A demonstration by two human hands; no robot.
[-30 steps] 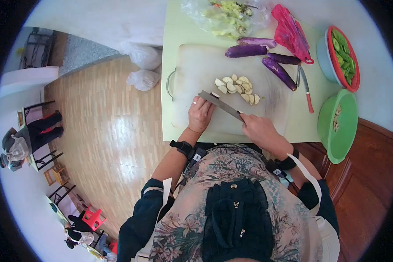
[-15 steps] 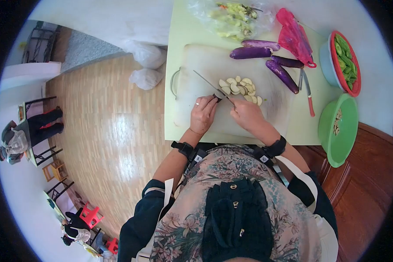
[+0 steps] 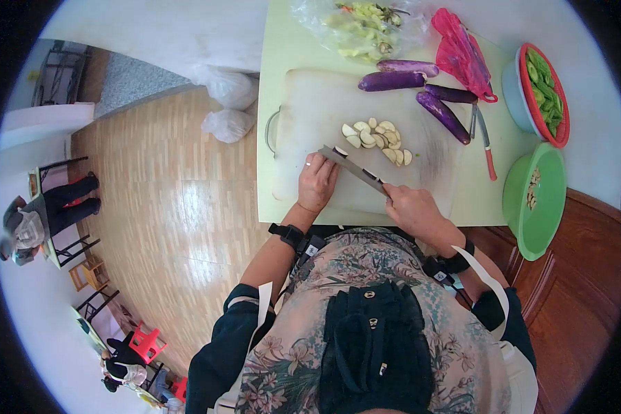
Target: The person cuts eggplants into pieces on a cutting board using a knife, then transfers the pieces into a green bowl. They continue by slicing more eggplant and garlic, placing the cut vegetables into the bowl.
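Observation:
My right hand is wrapped round the handle of a kitchen knife. The blade slants up and left over the white cutting board, its flat side showing and its tip end by my left fingers. My left hand is closed near the blade, on what was a dark eggplant end half a second ago; the blade and fingers now mostly hide it. A pale slice shows at the blade's far edge. Just beyond lie several eggplant slices in a loose heap.
Several whole eggplants lie at the board's far right, by a pink plastic bag. A red-handled knife rests on the table. Rightward are a green basin and a red basket of green peppers. Clear bag behind.
My right hand has moved right and toward my body, drawing the knife back. The blade has turned so its flat shows. My left hand has barely moved.

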